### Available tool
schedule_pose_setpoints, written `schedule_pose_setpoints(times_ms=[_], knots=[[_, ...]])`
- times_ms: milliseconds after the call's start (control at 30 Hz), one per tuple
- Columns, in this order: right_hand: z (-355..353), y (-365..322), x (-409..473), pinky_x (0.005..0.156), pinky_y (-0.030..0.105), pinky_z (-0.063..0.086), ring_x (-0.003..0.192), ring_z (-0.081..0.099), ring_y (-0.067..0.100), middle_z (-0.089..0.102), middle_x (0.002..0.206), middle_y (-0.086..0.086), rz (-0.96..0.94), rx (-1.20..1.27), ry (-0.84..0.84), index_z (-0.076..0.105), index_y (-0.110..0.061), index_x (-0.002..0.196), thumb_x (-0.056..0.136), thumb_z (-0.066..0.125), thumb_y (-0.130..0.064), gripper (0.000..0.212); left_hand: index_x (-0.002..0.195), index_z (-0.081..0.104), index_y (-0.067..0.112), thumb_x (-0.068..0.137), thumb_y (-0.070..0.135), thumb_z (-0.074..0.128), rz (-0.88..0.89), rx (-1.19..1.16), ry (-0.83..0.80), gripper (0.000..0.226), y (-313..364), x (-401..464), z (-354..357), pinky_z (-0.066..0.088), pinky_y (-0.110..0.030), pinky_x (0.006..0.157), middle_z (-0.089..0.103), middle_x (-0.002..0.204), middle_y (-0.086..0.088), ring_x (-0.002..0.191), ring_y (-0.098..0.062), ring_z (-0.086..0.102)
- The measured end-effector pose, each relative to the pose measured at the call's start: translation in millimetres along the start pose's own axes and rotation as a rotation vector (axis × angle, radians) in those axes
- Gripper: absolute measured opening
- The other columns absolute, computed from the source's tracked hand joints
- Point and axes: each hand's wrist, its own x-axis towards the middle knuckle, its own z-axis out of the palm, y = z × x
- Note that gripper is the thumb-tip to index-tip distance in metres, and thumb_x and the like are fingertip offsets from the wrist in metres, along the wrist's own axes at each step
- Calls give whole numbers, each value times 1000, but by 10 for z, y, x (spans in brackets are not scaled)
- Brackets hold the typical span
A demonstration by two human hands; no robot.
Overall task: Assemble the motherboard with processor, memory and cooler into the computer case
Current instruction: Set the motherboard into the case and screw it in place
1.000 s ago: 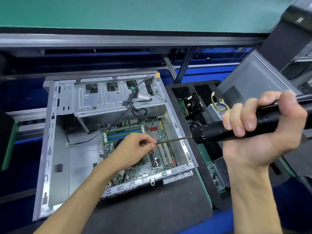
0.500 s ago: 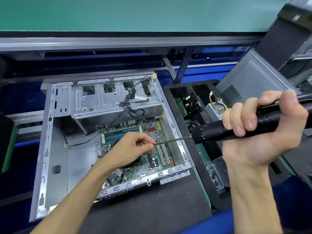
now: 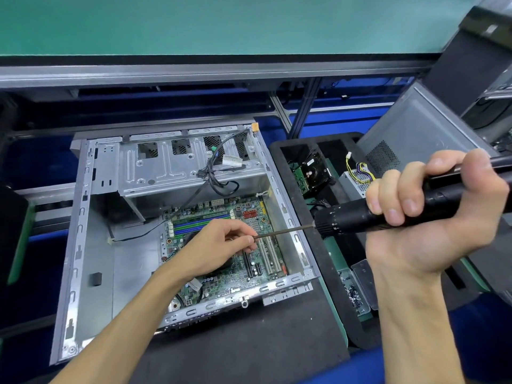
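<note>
An open grey computer case (image 3: 83, 245) lies on its side on a black mat. A green motherboard (image 3: 249, 217) with blue and green memory slots lies inside its right half. My left hand (image 3: 219, 248) reaches into the case above the board and pinches the tip of a long thin bit. That bit belongs to a black electric screwdriver (image 3: 360, 216), which my right hand (image 3: 432, 206) grips round the barrel, to the right of the case. The left hand hides the middle of the board.
Black cables (image 3: 219, 173) hang over the case's drive cage. Right of the case a black foam tray (image 3: 318, 239) holds a hard drive (image 3: 315, 169), a power supply with coloured wires (image 3: 357, 178) and a small clear box of screws (image 3: 356, 293). A grey case panel (image 3: 415, 126) leans at the right.
Both hands and the screwdriver keep the same pose. The view has shifted a little, so the case sits slightly lower and more to the right.
</note>
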Motion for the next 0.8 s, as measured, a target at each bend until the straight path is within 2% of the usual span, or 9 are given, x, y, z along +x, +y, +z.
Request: schedule_pose_setpoints(times_ms=[100,200,267,333,433,600,800], knots=[[-9,-13,13,47,21,27,34,24,13,31,43,-6,11,4,10,55,-22,68,98,33,-28,38,94,74,25,95,21,66,52,64,22,9,13,-10,7,49,-13,74,73,87,10,81,-3,67],[-1,-20,14,46,22,27,33,24,13,31,43,-6,18,-12,2,55,-21,68,98,33,-28,37,92,75,28,93,24,69,78,89,31,7,6,-9,32,45,-10,63,70,82,14,67,4,60],[-5,-11,2,46,21,26,33,24,13,30,43,-6,23,-15,1,55,-21,69,97,35,-28,35,92,74,30,93,25,69,77,107,21,7,-13,0,53,44,-9,61,69,82,16,65,6,58],[-6,6,-12,46,21,26,33,24,13,30,43,-6,31,-15,5,54,-21,69,95,36,-28,33,92,73,31,93,26,68,77,137,14,8,-37,8,61,44,-9,63,69,84,20,68,8,59],[16,39,-35,46,22,26,33,24,14,29,43,-5,50,-27,12,53,-21,68,90,43,-30,26,92,71,35,93,28,68,68,209,2,8,-81,14,65,44,-13,74,68,91,24,85,6,62],[66,75,-66,46,21,26,32,24,13,30,43,-6,73,-21,-1,54,-21,66,82,52,-33,21,90,70,34,91,24,70,77,242,0,10,-110,1,66,45,-14,76,69,90,18,87,4,62],[65,53,-44,46,22,26,33,24,13,31,43,-6,66,-36,-3,54,-21,67,90,44,-31,27,91,72,35,90,32,71,85,253,22,3,-105,-16,51,43,-16,76,68,89,23,87,8,61]])
